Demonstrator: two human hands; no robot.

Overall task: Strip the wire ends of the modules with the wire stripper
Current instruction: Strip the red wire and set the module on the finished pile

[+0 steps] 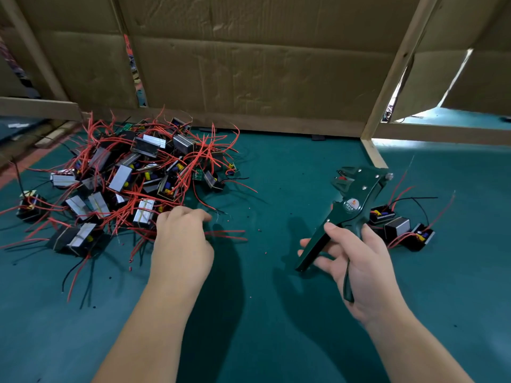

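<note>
A big pile of black modules (pixel 121 172) with red and black wires lies on the green table at the left. My left hand (pixel 181 244) reaches into the pile's near right edge with fingers curled among the red wires; whether it holds one is hidden. My right hand (pixel 356 261) grips the dark green wire stripper (pixel 349 205) by its handles, jaws pointing up and away, handles spread apart. Nothing sits in the jaws. Red wires (pixel 229 234) stick out to the right of my left hand.
Three modules (pixel 398 228) with wires lie in a small group right of the stripper. A cardboard wall (pixel 249 73) and wooden posts (pixel 387 100) close off the back. Small red insulation bits dot the green mat (pixel 257 299).
</note>
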